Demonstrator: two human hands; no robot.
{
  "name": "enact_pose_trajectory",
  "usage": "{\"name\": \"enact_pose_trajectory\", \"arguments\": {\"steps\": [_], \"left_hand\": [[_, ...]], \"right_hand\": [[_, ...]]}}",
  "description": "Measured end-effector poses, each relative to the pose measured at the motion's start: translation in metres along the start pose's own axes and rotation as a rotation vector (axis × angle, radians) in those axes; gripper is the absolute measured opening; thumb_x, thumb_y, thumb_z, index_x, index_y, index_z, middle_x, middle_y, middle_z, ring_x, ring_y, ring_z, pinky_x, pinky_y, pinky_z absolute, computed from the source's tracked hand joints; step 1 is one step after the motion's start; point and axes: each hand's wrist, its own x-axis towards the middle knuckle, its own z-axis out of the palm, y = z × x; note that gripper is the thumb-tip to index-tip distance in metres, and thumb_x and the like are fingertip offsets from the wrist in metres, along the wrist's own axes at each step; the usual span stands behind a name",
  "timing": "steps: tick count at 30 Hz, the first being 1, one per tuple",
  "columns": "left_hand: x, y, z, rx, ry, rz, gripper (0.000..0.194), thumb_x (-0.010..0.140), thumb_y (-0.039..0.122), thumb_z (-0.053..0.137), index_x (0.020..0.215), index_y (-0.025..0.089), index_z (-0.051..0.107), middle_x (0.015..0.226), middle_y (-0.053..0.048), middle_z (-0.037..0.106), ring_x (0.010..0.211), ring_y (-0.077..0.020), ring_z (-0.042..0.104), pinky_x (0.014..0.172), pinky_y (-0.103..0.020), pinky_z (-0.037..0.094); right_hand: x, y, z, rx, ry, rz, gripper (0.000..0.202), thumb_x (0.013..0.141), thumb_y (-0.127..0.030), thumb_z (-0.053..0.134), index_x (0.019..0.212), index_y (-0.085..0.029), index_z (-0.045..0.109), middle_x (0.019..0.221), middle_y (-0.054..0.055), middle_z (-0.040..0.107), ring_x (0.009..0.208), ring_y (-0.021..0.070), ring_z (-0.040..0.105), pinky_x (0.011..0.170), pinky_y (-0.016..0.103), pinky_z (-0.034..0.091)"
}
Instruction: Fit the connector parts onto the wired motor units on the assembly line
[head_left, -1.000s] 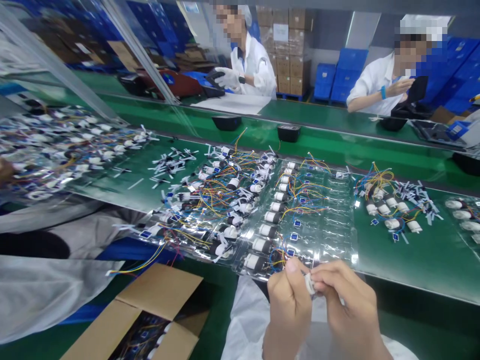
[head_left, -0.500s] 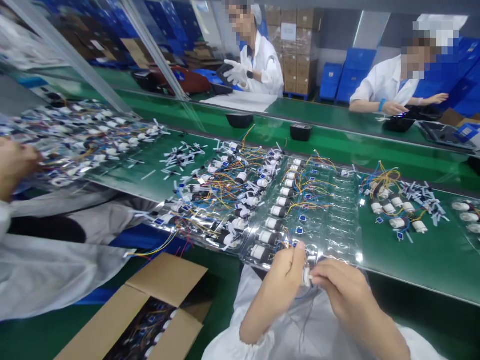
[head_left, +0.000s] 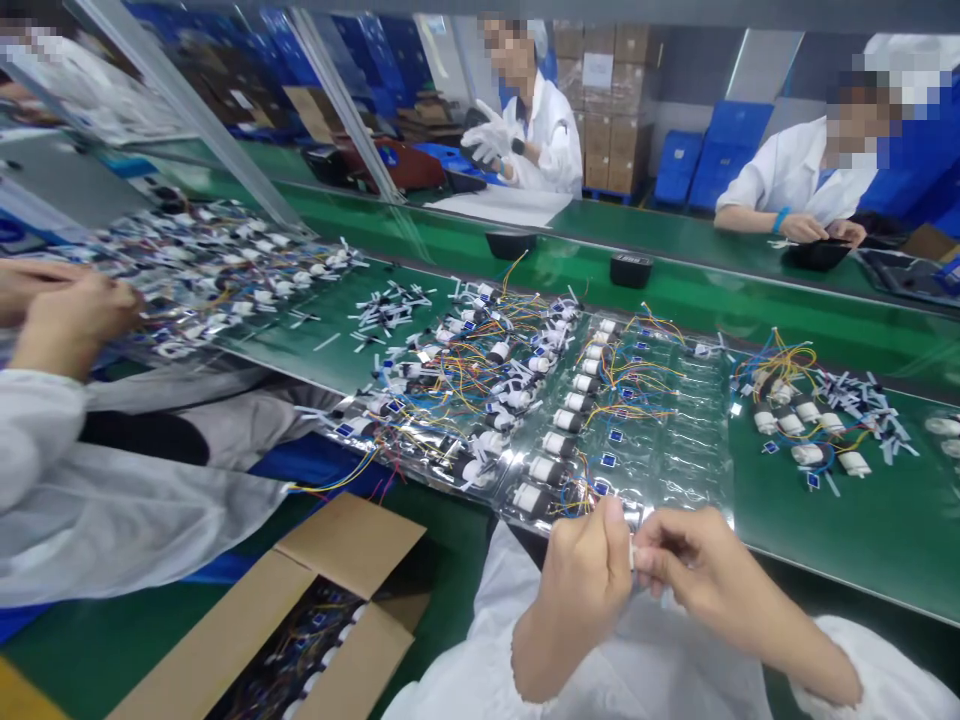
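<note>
Now that the fingers cover more of the small white part (head_left: 632,553), the left hand (head_left: 587,575) and right hand (head_left: 697,562) are pinched on it by the clear tray (head_left: 694,485) at the desk's (head_left: 795,530) near edge, handling evidently unfinished.

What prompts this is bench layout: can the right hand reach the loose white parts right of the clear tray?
Probably yes: nothing visible blocks the right hand from the loose white parts on the green bench, though its fingers seem busy with a small white piece.
</note>
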Motion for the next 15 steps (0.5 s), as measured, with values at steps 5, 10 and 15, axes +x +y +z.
{"name": "enact_pose_trajectory", "arguments": {"steps": [5,10,15], "left_hand": [[0.014,0.000,-0.006,-0.260,-0.160,-0.259,0.055,0.112,0.042,0.026,0.063,0.024,0.045,0.051,0.002,0.051,0.047,-0.0134,0.049,0.052,-0.028,0.034],[0.019,0.003,-0.004,-0.545,-0.168,-0.541,0.069,0.099,0.077,0.037,0.061,0.021,0.049,0.052,0.002,0.048,0.048,-0.0133,0.047,0.048,-0.026,0.035],[0.020,0.002,-0.005,-0.782,-0.063,-0.769,0.078,0.077,0.096,0.048,0.069,0.019,0.058,0.049,0.003,0.053,0.043,-0.0122,0.048,0.044,-0.023,0.038]], "right_hand": [[-0.002,-0.005,-0.014,-0.100,-0.061,-0.032,0.013,0.103,-0.030,0.062,0.092,-0.023,0.067,0.082,0.000,0.072,0.073,0.0164,0.065,0.067,0.027,0.047],[-0.009,-0.003,-0.028,-0.215,-0.027,-0.178,0.012,0.105,-0.033,0.061,0.110,-0.025,0.068,0.097,0.002,0.072,0.082,0.0181,0.065,0.076,0.031,0.050],[-0.014,0.007,-0.030,0.108,0.123,-0.175,0.024,0.098,-0.035,0.073,0.122,-0.032,0.072,0.110,0.003,0.074,0.088,0.0172,0.071,0.077,0.026,0.059]]}}
